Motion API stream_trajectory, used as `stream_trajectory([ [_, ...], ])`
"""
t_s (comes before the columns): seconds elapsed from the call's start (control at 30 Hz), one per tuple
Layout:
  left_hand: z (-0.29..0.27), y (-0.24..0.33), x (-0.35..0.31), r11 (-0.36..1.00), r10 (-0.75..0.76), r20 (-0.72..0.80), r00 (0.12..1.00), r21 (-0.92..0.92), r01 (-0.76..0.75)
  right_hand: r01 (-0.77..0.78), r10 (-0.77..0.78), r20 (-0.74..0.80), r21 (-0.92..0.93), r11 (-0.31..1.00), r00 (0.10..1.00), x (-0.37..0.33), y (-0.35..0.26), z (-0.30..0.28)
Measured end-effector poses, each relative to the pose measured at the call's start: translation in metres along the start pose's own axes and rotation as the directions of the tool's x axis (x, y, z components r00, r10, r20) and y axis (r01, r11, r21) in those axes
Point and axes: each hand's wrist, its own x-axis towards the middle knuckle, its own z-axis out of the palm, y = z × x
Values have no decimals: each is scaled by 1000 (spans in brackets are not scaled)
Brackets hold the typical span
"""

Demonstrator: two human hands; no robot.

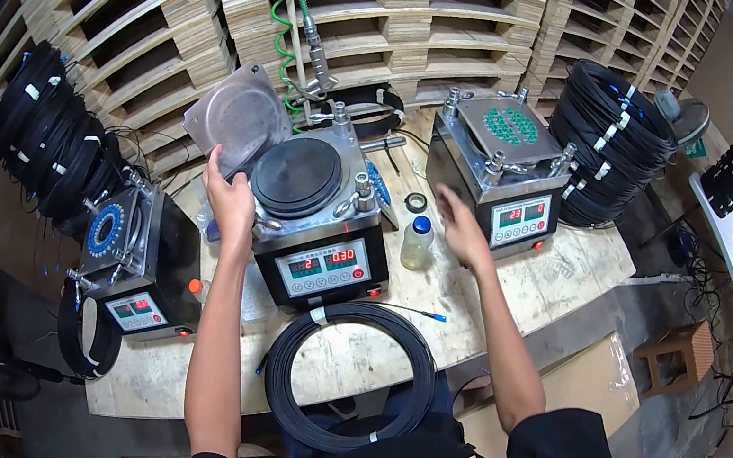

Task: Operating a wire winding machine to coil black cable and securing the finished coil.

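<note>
My left hand (231,198) grips the lower edge of a thin grey plate (237,108) with a round ring marked on it, tilted up beside the middle machine. That machine (322,270), a metal box with a digital panel, has a bare black round pad (297,177) on top. My right hand (460,230) hovers between the middle and right machines, fingers apart and nothing seen in them. Nearest to it are a small bottle (416,248) with a blue cap and a small dark round container (416,202). The right machine (499,192) carries a plate with green connectors (510,127).
A coil of black cable (280,359) lies at the table's front edge. A third machine (139,274) stands at left, with an orange-capped bottle (194,286) beside it. Stacked cable coils (604,152) are at right; a green air hose (282,5) hangs before wooden pallets (478,7).
</note>
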Motion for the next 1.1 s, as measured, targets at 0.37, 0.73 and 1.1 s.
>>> stream_trajectory([
  [0.37,-10,-3,-1,990,-10,-27,1000,-143,6,90,-55,-207,162,983,977,-23,11,57],
  [0.73,-11,13,-9,984,33,-56,998,-173,-43,392,-146,458,-506,768,877,82,-243,8],
  [1.1,-9,15,-8,987,39,-74,996,-151,-50,727,127,725,-686,38,677,100,-311,81],
])
